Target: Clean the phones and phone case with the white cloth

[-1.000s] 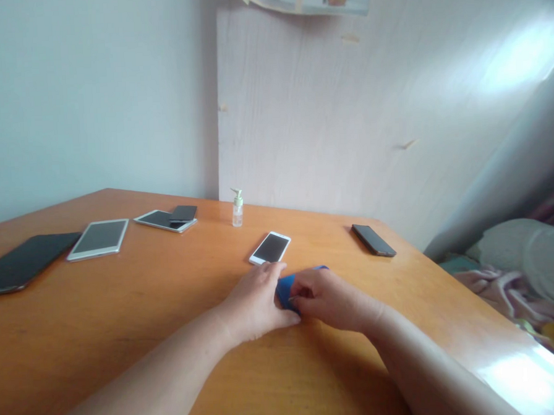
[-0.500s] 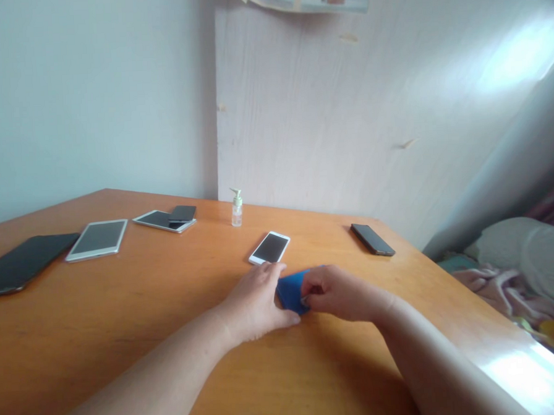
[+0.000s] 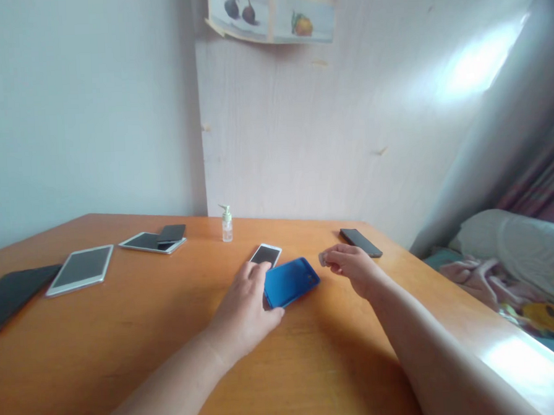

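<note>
My left hand grips the left end of a blue phone case, thumb on the near edge and fingers on the far one. The case's hollow inside faces up, with a camera cutout near its right end. To the right of the case, my right hand is raised a little, its fingers pinched on a small whitish piece that may be a cloth or wipe. Just behind the case lies a white phone, partly covered by my left fingers and the case.
A pump bottle stands toward the back of the wooden table. A dark phone lies at the right. On the left are a white tablet, a black tablet-like slab, and another tablet with a dark phone on it.
My right hand has come out of the blue case and moved up and right with the whitish piece. The case now shows more fully in my left hand. The camera view has shifted.
</note>
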A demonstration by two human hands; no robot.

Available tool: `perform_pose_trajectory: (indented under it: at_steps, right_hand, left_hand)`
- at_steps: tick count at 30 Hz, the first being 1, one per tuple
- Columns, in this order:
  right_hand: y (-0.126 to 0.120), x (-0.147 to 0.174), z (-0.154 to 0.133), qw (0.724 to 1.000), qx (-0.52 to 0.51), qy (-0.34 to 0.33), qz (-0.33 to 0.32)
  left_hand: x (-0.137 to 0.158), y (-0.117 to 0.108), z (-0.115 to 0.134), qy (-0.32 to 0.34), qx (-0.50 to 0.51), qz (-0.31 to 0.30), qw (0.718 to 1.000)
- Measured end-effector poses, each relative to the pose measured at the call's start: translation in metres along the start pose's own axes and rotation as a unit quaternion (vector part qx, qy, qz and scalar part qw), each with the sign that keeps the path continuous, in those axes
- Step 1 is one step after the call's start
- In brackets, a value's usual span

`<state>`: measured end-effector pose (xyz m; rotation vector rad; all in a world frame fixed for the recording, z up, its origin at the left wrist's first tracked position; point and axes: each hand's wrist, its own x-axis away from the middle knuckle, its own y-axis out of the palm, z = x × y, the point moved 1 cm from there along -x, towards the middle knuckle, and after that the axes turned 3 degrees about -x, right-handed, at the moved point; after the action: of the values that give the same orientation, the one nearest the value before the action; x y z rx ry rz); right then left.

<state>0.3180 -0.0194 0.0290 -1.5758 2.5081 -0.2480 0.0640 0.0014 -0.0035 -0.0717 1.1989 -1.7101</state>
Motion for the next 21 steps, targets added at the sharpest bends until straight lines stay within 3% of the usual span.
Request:
perform_pose_trajectory:
  at_steps: [4,13,17,21]
  right_hand:
    - [0.003,-0.003,0.005,0.990,-0.126,0.066,0.002]
    - [0.017,-0.006,0.017,0.964,-0.235,0.115,-0.056]
    - [0.023,-0.010,0.022,0.956,-0.258,0.129,-0.054]
    - [0.026,-0.012,0.025,0.953,-0.267,0.141,-0.044]
  left_hand:
    - [-0.001,-0.002,-0.001,0.028,0.001,0.021,0.999]
    - [0.000,-0.005,0.001,0.054,0.009,0.043,0.998]
    - [-0.001,-0.008,0.001,0.006,0.056,0.022,0.998]
    - [0.000,-0.012,0.005,-0.090,0.193,-0.076,0.974]
